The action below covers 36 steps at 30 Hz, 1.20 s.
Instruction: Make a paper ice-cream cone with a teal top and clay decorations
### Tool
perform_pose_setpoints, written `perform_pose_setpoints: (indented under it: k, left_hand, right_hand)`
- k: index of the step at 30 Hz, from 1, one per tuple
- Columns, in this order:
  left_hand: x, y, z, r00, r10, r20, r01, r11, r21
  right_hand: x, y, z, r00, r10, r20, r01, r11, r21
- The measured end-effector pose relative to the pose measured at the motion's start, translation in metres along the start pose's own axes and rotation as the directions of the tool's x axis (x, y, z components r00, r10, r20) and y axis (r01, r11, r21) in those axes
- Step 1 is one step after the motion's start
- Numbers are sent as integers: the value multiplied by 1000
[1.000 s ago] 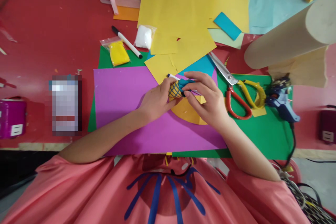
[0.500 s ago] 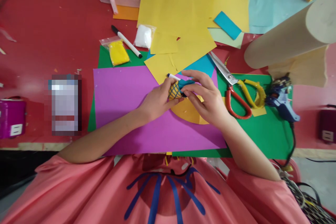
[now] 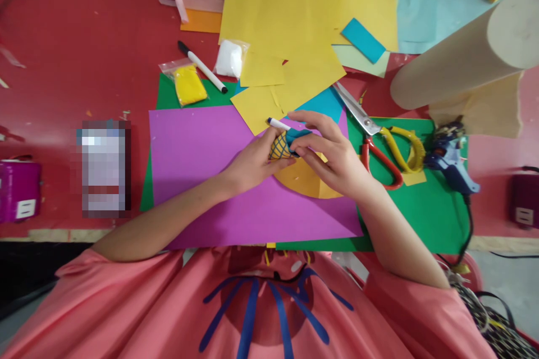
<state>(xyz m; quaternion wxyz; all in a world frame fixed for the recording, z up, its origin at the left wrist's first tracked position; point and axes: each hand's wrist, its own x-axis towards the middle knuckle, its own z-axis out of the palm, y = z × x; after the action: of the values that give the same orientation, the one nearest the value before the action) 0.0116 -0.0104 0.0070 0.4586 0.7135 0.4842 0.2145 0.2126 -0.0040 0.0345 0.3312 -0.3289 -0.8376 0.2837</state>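
My left hand [image 3: 251, 162] pinches a small yellow paper cone with a dark grid drawn on it [image 3: 278, 147]. My right hand [image 3: 334, 154] grips the teal lump [image 3: 300, 136] at the cone's wide end, fingers curled round it. Both hands hover over a purple sheet [image 3: 202, 168] lying on green paper [image 3: 421, 213]. An orange-yellow paper piece with a curved edge [image 3: 304, 179] lies under the hands. A white marker tip [image 3: 277, 123] pokes out just behind my left fingers.
Red-and-yellow scissors [image 3: 385, 148] and a blue glue gun [image 3: 450, 157] lie right of my hands. Yellow sheets [image 3: 295, 17], a black-capped marker [image 3: 202, 67], bagged yellow [image 3: 188, 84] and white [image 3: 229, 59] lumps sit behind. A cardboard tube [image 3: 458, 56] stands at the right.
My right hand has shifted slightly left against the cone, fingers adjusting on the teal lump. The left hand has hardly moved.
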Motion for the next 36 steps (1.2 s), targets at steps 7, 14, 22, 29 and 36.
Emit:
perform_pose_setpoints:
  k: [7, 14, 22, 29, 36]
  left_hand:
    - [0, 1, 0, 1000, 15, -10, -15, 1000, -2]
    - [0, -4, 1, 999, -4, 55, 10, 995, -103]
    - [1, -8, 2, 997, 44, 63, -29, 976, -217]
    - [6, -8, 0, 985, 86, 151, 1, 865, -501]
    - [4, -7, -3, 968, 100, 230, 55, 810, -585]
  right_hand:
    - [0, 0, 0, 1000, 3, 5, -3, 1000, -11]
    - [1, -1, -5, 999, -37, 39, 37, 999, -11]
    - [-1, 0, -10, 999, 20, -32, -16, 993, 116]
    - [-4, 3, -12, 910, 264, -318, -145, 924, 353]
    - [-6, -1, 5, 953, 213, -214, -117, 914, 389]
